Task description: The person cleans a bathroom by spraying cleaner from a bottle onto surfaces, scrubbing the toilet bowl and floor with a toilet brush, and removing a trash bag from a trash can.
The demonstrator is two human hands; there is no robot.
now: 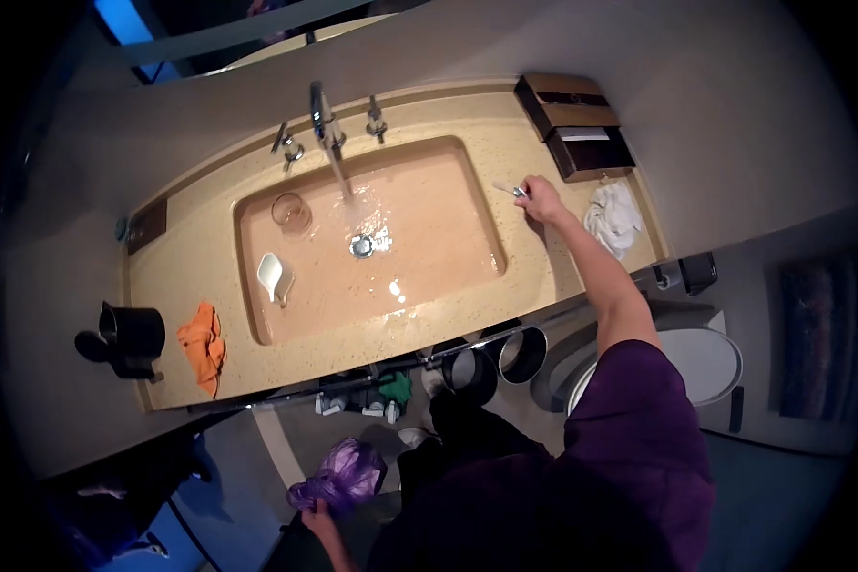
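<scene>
My right hand (541, 200), over the counter right of the sink, has its fingers closed on a small slim object (518, 192) with a pale tip and a shiny bluish part; its kind is unclear. Low in the view, my left hand (320, 521) grips the gathered end of a purple plastic bag (351, 471). Water runs from the faucet (318, 107) into the sink (483, 205). A clear glass bowl or cup (292, 213) and a white spoon (270, 274) lie in the sink's left part, beside the round drain plug (361, 246).
A crumpled white cloth (613, 221) and a dark brown box (582, 124) occupy the counter's right end. An orange cloth (202, 348) and a black container (132, 336) are at the left. Below stand bins (523, 355), several bottles (392, 411) and a toilet (705, 367).
</scene>
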